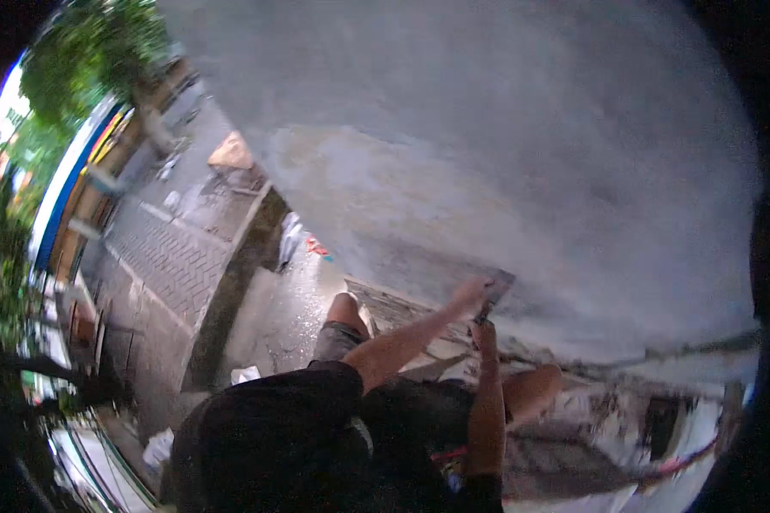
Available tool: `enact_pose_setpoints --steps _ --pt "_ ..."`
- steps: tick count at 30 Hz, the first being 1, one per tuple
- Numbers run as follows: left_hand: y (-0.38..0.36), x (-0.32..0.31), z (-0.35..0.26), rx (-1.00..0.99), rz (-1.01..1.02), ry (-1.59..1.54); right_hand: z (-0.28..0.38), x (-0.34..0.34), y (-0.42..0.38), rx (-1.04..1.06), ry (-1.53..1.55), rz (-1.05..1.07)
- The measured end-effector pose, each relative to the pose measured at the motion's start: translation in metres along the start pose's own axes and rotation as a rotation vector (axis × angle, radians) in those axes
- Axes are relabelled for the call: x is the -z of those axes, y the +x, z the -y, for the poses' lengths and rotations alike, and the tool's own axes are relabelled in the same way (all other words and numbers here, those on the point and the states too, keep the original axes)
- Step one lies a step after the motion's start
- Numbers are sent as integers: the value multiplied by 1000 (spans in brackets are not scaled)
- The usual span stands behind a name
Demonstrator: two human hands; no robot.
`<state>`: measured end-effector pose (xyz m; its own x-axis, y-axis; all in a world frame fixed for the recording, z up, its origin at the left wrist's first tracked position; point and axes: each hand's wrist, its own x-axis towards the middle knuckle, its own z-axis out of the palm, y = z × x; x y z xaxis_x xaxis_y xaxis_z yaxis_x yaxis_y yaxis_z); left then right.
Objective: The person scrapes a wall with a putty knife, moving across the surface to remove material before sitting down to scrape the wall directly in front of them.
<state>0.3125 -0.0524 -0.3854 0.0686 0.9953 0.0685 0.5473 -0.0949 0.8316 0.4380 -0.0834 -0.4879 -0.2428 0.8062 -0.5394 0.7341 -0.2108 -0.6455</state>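
Observation:
A plastering trowel (502,285) with a flat, dark blade lies against the low part of a grey plastered wall (522,145). My right hand (484,335) is closed around its handle from below. At the near end of the blade, my left hand (469,297) also grips the trowel, though blur softens its fingers. Around the blade the plaster looks dark and smeared. A lighter, patchy area (351,171) spreads across the wall to the left.
My bent knees flank the work, close to the wall's rough lower edge (393,306). To the left run a low concrete kerb (231,299) and a paved walkway (167,265). A tan sack or heap (231,152) lies by the wall's far end. Rubble (582,419) covers the lower right.

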Motion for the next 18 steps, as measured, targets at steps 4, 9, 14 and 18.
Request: enact_pose_setpoints --steps 4,9,14,18 --pt "21 -34 78 244 235 -246 -92 -51 59 46 -178 -149" --pt "17 -23 46 -37 47 -207 12 -1 -26 3 309 -170" --pt "27 -34 72 25 10 32 -58 -60 34 378 -308 -749" --pt "17 -1 18 -89 39 -26 -19 -29 2 272 -70 -560"
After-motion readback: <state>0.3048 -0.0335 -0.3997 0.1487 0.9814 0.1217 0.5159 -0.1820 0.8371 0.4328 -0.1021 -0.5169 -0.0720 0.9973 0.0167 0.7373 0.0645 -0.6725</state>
